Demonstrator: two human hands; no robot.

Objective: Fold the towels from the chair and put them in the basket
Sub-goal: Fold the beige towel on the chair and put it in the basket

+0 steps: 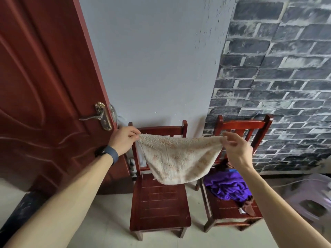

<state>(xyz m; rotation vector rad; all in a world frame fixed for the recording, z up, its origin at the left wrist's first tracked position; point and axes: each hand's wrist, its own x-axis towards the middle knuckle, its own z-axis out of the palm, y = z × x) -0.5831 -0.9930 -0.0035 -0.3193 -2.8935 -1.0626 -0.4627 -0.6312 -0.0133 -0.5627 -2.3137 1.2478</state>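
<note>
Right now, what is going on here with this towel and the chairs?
A person holds a cream towel up in the air, the left hand pinching one top corner and the right hand the other. It sags between them in front of the left chair. A purple towel lies crumpled on the right chair.

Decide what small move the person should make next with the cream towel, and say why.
Probably bring the left hand and right hand together so the pinched corners meet, halving the cream towel. Each hand pinches one top corner, and the towel sags open and unfolded between them.
</note>
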